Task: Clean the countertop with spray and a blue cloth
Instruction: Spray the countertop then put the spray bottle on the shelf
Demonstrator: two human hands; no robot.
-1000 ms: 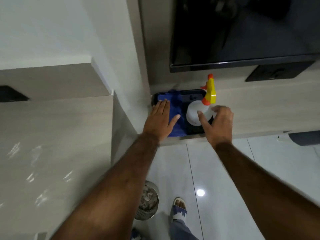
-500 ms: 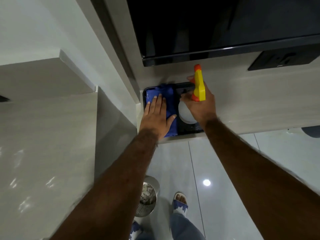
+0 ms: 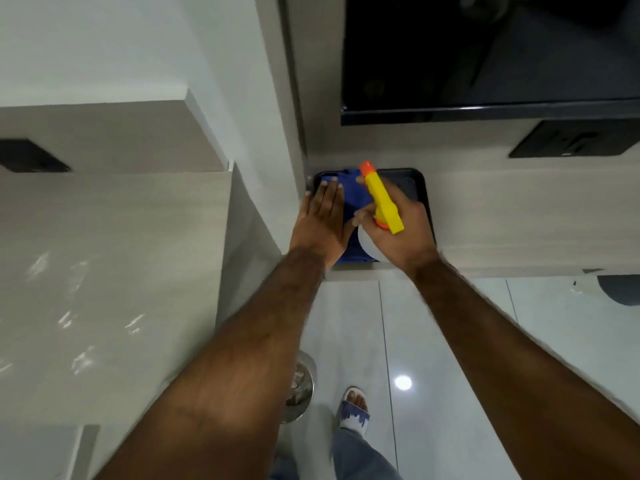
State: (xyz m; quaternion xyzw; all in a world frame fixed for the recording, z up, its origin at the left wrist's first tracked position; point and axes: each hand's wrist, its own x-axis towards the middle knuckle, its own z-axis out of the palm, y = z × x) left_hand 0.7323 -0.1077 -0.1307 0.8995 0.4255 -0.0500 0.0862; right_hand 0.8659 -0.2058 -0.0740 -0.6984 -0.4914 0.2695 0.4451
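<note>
A blue cloth (image 3: 356, 199) lies in the left half of a black tray (image 3: 420, 188) on the pale wood countertop (image 3: 512, 216). My left hand (image 3: 320, 223) rests flat on the cloth with straight fingers. My right hand (image 3: 401, 233) grips a spray bottle (image 3: 381, 199) by its neck. The bottle has a white body, a yellow trigger head and an orange nozzle. It is tilted with the nozzle pointing away and left, above the tray. Most of its white body is hidden by my hand.
A dark screen (image 3: 485, 53) hangs on the wall above the counter, with a black socket plate (image 3: 571, 138) beneath it. A taller pale counter (image 3: 104, 271) stands to the left. On the glossy tiled floor are a metal bin (image 3: 301, 393) and my sandalled foot (image 3: 353, 407).
My right hand closed round the spray bottle, lifted it off the tray and tilted it. My left hand stayed flat on the blue cloth. The view shifted slightly.
</note>
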